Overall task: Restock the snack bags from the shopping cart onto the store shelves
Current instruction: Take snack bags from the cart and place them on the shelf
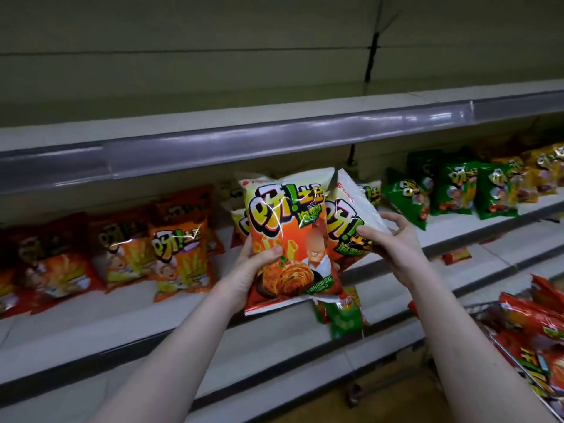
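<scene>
My left hand [254,264] grips a red and white snack bag [290,236] by its left edge, thumb across the front, and holds it upright in front of the middle shelf [116,303]. A second bag of the same kind [348,221] sits just to its right, turned sideways, pinched by my right hand [393,239] between thumb and fingers. More bags of this kind stand behind them on the shelf. The shopping cart [537,340] at the lower right holds several red bags.
Orange and red snack bags [180,254] line the middle shelf to the left, green bags [457,190] and yellow ones to the right. A green bag [345,315] lies on the lower shelf [274,340]. The top shelf's rail [274,141] overhangs the middle shelf.
</scene>
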